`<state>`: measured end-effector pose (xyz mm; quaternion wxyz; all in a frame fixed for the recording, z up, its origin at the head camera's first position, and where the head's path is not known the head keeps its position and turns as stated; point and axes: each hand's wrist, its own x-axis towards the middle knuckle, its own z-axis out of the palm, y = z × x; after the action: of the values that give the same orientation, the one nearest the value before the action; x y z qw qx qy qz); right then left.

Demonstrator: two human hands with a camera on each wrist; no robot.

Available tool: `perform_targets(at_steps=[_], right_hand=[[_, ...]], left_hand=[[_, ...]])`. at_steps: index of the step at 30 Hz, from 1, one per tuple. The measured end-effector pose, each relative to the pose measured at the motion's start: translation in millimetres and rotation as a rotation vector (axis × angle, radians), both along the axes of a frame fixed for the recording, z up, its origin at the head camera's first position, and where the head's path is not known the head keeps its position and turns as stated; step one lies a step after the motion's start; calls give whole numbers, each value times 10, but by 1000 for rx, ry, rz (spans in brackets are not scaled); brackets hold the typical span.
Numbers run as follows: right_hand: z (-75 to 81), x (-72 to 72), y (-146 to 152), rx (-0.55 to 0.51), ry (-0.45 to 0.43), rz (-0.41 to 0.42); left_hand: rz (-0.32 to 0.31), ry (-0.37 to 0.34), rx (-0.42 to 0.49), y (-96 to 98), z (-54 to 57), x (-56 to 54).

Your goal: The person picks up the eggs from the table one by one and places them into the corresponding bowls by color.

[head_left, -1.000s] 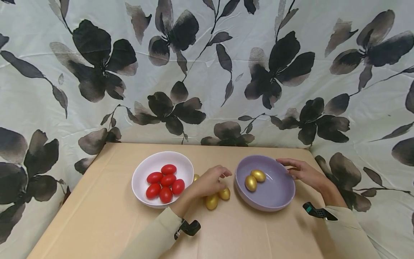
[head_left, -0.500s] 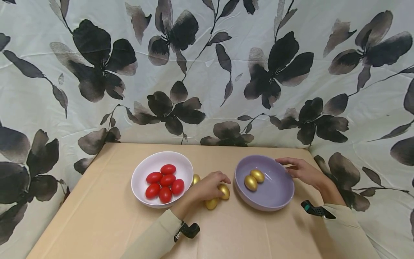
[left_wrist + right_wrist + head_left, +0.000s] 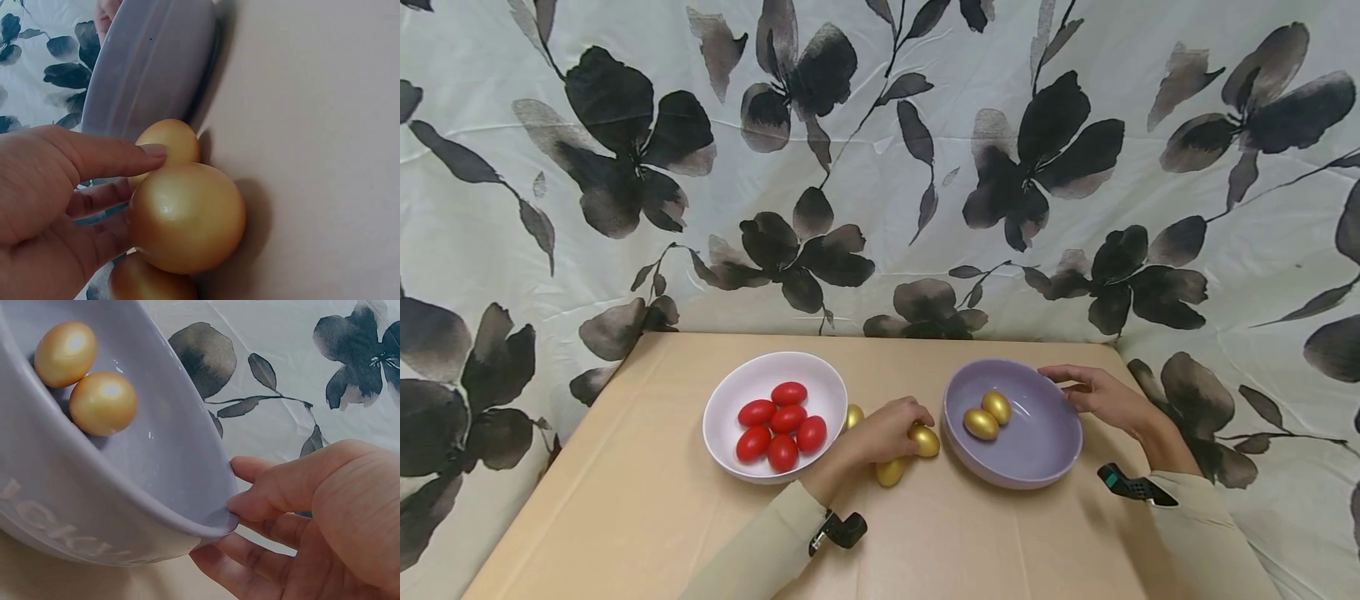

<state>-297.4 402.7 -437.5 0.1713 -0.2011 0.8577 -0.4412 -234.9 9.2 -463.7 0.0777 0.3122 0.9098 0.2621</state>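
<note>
My left hand (image 3: 889, 432) reaches among gold eggs on the table. Its thumb and fingers pinch a gold egg (image 3: 925, 441) beside the purple bowl; in the left wrist view that pinched egg (image 3: 178, 140) lies partly behind a nearer gold egg (image 3: 189, 219). Another egg (image 3: 891, 472) sits just below the hand, and one more (image 3: 854, 415) shows beyond the wrist. At the right, my right hand (image 3: 1101, 398) holds the rim of the purple bowl (image 3: 187, 481), thumb at the edge and fingers outside. Two gold eggs (image 3: 103, 403) lie inside that bowl.
To the left stands a white bowl (image 3: 722, 417) with several red eggs (image 3: 787, 418) in it. Both bowls rest on a light wood-coloured table (image 3: 625, 500). A floral cloth (image 3: 880, 192) hangs behind the table's far edge.
My left hand has come down and its fingers have closed on a gold egg, which has shifted slightly right. One egg in the purple bowl has turned a little. My right hand stays put.
</note>
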Motion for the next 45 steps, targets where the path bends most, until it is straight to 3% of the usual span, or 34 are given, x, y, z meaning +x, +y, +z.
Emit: perform_targets(at_steps=[6,21,33,45], right_hand=[[-9,10,-12,-4,-14,-12],[-6,5,-3,-5,-25,-16],[-42,-32,14,4,-19,-12],[-7,-16,14,-8,-31,-5]], left_hand=[[-17,43,-12,17,23,2],[-17,42,-55,38,50,-17],[-4,13,40,-33,92,-30],[14,-58,132,-106,235,-18]])
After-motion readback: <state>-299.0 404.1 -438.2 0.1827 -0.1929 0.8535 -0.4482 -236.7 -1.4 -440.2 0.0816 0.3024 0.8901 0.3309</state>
